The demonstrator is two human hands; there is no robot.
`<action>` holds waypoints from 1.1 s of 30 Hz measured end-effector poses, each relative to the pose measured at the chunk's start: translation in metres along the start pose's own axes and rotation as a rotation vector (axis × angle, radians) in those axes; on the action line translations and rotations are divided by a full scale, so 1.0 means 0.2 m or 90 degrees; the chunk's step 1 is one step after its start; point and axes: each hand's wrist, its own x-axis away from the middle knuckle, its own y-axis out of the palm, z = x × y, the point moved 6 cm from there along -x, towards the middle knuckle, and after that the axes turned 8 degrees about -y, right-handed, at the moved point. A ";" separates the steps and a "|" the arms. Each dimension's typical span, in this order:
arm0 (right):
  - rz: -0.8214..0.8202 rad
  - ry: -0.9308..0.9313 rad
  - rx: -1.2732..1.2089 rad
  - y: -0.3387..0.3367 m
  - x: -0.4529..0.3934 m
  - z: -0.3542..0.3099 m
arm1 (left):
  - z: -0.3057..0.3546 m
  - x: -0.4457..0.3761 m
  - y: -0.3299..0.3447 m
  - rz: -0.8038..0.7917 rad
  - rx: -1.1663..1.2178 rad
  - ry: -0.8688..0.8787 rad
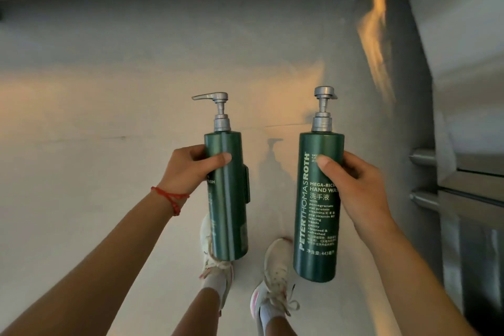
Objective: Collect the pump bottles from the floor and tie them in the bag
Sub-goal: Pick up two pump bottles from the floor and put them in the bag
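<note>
Two dark green pump bottles with silver pump heads are held upright above the pale floor. My left hand grips the left pump bottle around its upper body, its nozzle pointing left. My right hand grips the right pump bottle, whose white label text faces me. The two bottles are apart, side by side. No bag is in view.
My feet in white sneakers stand on the pale floor just below the bottles. A grey cabinet with metal handles runs along the right side. A wall base crosses the top.
</note>
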 end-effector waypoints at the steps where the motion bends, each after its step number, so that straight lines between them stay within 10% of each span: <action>1: -0.007 -0.005 -0.001 0.02 0.05 -0.10 | 0.07 0.11 -0.03 -0.008 0.002 0.013; 17: -0.082 -0.188 0.001 0.24 0.94 -1.66 | 1.05 1.70 -0.61 0.090 0.163 0.227; 33: -0.277 -0.306 0.113 1.42 1.57 -2.30 | 0.83 2.58 -1.77 0.330 0.281 0.278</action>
